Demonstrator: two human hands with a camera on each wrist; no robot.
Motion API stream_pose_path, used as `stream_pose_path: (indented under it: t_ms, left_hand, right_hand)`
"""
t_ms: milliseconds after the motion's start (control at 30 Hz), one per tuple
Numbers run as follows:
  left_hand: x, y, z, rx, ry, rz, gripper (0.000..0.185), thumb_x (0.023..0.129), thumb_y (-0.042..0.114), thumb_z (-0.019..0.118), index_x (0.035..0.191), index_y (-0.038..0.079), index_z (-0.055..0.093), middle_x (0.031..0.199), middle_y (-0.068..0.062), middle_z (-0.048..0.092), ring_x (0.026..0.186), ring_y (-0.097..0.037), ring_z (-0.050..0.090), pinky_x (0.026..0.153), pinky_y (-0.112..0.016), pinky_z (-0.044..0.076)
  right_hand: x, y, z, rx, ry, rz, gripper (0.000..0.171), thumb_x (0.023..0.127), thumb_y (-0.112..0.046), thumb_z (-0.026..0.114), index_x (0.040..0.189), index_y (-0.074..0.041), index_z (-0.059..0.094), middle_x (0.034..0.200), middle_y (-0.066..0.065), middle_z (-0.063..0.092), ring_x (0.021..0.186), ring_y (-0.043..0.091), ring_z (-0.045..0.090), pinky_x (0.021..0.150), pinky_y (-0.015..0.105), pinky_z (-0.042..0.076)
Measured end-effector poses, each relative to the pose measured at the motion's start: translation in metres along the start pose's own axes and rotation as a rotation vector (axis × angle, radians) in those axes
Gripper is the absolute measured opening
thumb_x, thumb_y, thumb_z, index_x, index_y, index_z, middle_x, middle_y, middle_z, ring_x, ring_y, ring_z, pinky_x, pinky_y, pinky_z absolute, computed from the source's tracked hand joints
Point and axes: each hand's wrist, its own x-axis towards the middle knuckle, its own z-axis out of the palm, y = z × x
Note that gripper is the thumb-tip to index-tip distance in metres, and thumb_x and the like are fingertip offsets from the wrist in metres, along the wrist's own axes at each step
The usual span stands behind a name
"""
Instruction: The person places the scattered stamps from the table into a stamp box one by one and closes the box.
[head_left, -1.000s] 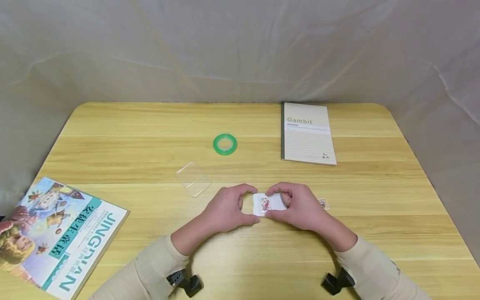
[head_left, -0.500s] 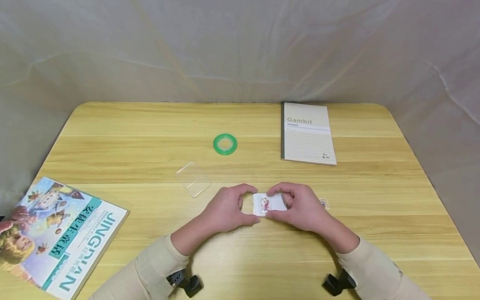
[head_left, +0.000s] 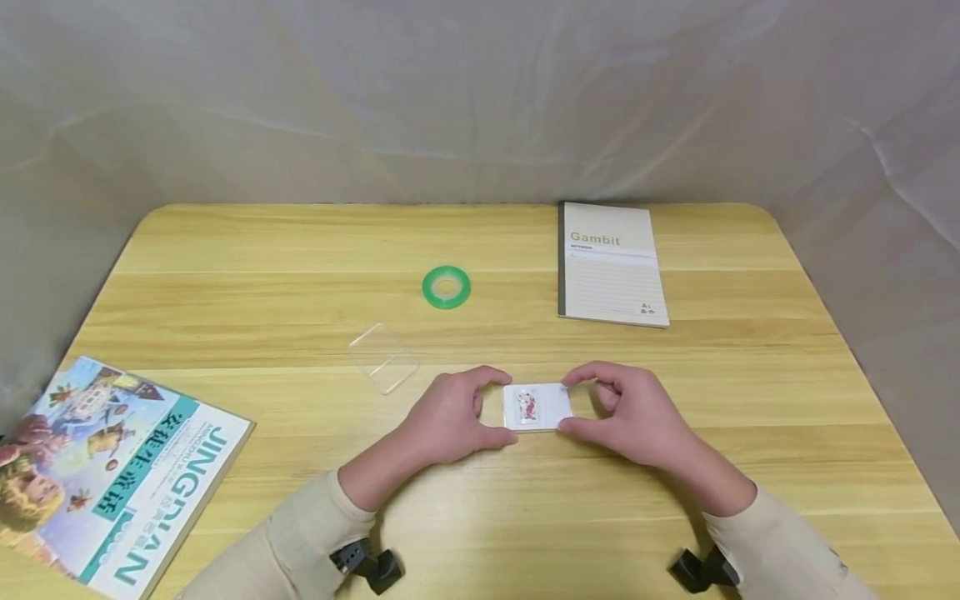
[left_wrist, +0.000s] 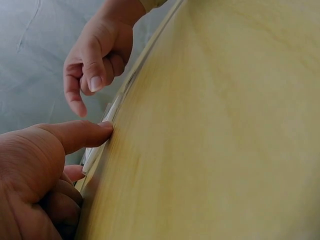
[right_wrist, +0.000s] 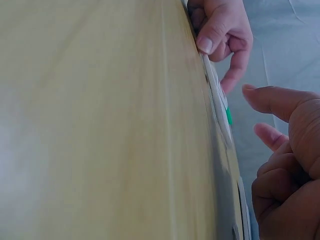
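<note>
White and small, the card case [head_left: 537,407] lies flat on the wooden table [head_left: 300,300] near the middle, between the two hands. The left hand [head_left: 450,417] pinches its left end with thumb and forefinger. The right hand [head_left: 630,412] is curled round the right end — in the head view its thumb seems to touch the near corner, but the right wrist view shows a gap, so I cannot tell if it really grips. The clear lid [head_left: 384,358] lies apart, a little to the far left, so I judge the case is not yet covered (a printed card shows on top). Farther away lie a green tape roll [head_left: 446,287], a notebook [head_left: 609,262] and, at the near left, a picture book [head_left: 105,475] — cut off by the frame. Both wrist views are blurred and see the case only edge-on.
</note>
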Motion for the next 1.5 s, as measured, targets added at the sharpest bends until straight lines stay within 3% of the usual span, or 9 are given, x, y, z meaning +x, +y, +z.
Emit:
stream_pose_path:
  t_ms: [567,1133,1500]
  left_hand:
    - [0.0,-0.001,0.001,-0.018,0.015,0.01,0.064,0.069,0.025,0.093,0.124,0.008,0.065,0.058,0.004,0.045,0.049,-0.007,0.039,0.046,-0.026,0.033]
    - [0.0,-0.001,0.001,-0.018,0.013,-0.003,0.064,0.069,0.025,0.093,0.124,0.009,0.065,0.058,0.004,0.045,0.05,-0.007,0.039,0.046,-0.026,0.032]
    - [-0.001,-0.001,0.002,-0.017,0.014,0.002,0.064,0.069,0.024,0.093,0.124,0.009,0.065,0.058,0.004,0.044,0.05,-0.007,0.038,0.046,-0.025,0.032]
  right_hand:
    - [-0.017,0.019,-0.023,-0.044,0.065,0.07,0.044,0.072,-0.03,0.092,0.108,-0.013,0.071,0.059,-0.01,0.022,0.055,0.005,0.025,0.07,0.025,0.041]
    - [-0.032,0.041,-0.04,-0.116,0.084,0.082,0.045,0.072,-0.031,0.092,0.108,-0.016,0.07,0.06,-0.01,0.025,0.054,0.006,0.026,0.064,0.025,0.039]
    - [-0.037,0.051,-0.049,-0.185,0.093,0.086,0.042,0.073,-0.028,0.092,0.107,-0.014,0.07,0.059,-0.011,0.025,0.055,0.005,0.026,0.068,0.023,0.04]
